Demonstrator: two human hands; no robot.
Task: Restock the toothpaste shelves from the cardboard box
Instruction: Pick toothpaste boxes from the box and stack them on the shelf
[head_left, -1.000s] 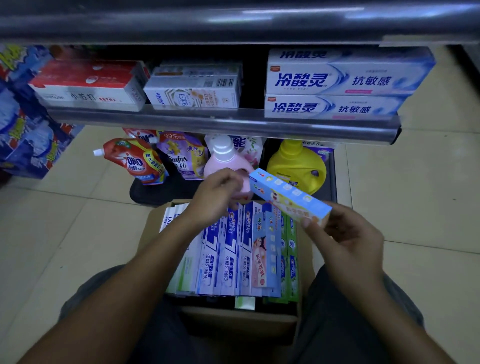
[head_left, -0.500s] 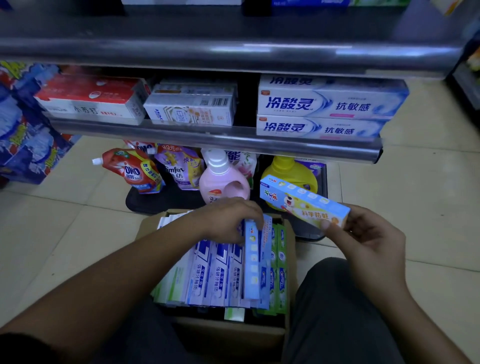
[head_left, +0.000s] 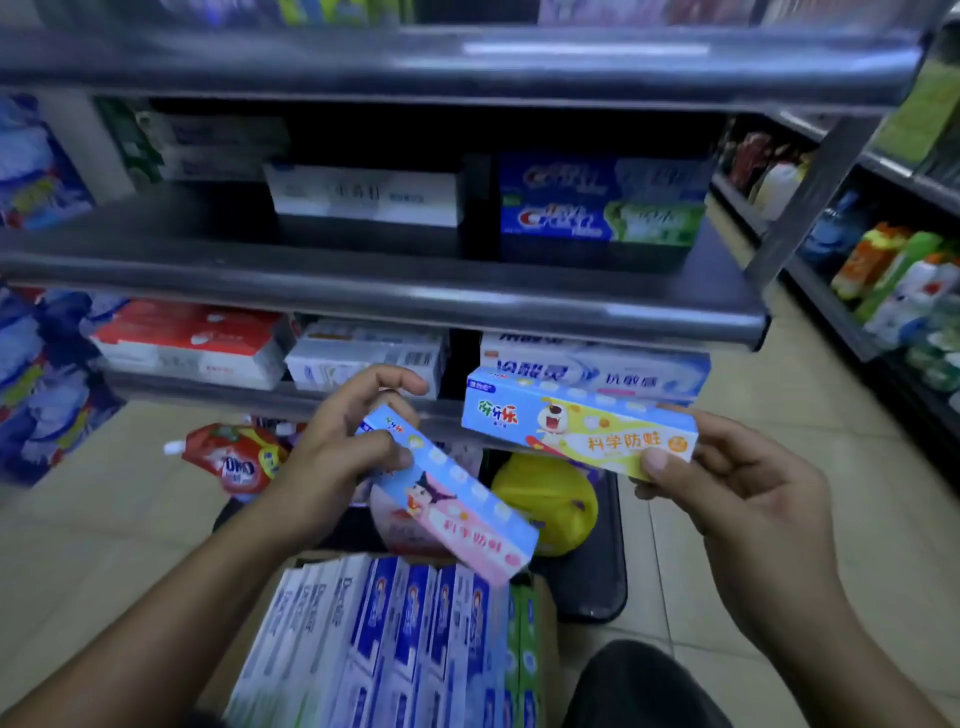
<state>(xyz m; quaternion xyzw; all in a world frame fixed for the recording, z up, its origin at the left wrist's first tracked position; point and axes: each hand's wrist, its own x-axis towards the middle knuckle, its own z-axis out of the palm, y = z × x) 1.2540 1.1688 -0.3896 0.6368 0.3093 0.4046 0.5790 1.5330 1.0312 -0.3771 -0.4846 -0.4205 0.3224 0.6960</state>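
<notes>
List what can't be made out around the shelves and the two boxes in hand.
1. Head view: lettering on the white boxes on the middle shelf, motion-blurred.
2. Head view: pink toothpaste box's top end, covered by the left hand.
3. Head view: cardboard box's near end, cut off by the lower edge.

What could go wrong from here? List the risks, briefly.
1. The left hand grips the pink box by one end only, its free end slanting down above the cardboard box; it might slip.
2. The right hand holds the yellow box too, so no hand is free to make room on a shelf.
</notes>
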